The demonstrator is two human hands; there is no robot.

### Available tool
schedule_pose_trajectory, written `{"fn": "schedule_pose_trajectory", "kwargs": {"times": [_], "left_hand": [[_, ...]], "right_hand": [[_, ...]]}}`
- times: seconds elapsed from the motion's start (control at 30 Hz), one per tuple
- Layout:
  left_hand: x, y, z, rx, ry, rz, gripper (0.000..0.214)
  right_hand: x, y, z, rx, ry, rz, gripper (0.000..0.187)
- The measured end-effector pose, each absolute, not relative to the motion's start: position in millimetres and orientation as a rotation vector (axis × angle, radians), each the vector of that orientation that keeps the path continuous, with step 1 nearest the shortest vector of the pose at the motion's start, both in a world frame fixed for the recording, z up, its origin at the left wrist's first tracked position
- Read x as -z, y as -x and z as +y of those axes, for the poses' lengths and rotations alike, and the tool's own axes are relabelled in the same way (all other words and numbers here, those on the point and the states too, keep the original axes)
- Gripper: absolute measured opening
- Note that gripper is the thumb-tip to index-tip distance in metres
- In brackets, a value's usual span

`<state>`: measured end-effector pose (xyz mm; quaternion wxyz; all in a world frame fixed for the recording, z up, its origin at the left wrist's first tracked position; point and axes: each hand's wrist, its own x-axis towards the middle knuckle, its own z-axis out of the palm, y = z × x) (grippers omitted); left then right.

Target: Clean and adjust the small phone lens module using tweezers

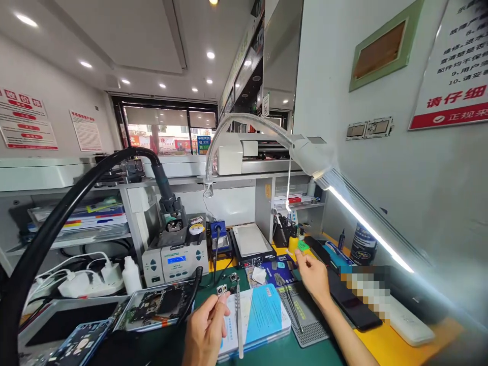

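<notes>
My left hand [206, 328] is low in the middle of the head view, its fingers pinched on a small metal camera module [221, 291] held above the bench. A pair of tweezers [239, 320] lies just right of that hand, on a blue-and-white booklet [263, 317]. My right hand [313, 277] reaches forward over the right side of the bench, fingers loosely curled near a small green item [303, 246] and a yellow bottle [293, 243]. I cannot make out anything held in it.
A soldering station [175, 256] with a black hose [76, 203] stands at centre left, a heating plate [249, 243] beside it. An opened phone [156, 305] lies at lower left. A lit lamp bar [362, 218] runs along the right wall. A dark phone [351, 305] lies right.
</notes>
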<state>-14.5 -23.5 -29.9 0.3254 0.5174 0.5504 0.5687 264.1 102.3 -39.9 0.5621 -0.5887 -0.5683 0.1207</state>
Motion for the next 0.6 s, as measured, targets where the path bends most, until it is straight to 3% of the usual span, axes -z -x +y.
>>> {"fn": "schedule_pose_trajectory", "kwargs": {"times": [0.23, 0.47, 0.6], "left_hand": [[38, 10, -21, -1.477, -1.336, 1.469, 0.052], [50, 4, -19, -1.495, -1.414, 1.464, 0.054], [55, 5, -16, -1.532, -1.479, 1.467, 0.054]], "right_hand": [[49, -250, 101, -0.468, 1.359, -1.678, 0.025], [43, -234, 96, -0.494, 1.444, -1.837, 0.027], [25, -211, 102, -0.474, 1.491, -1.991, 0.013]]}}
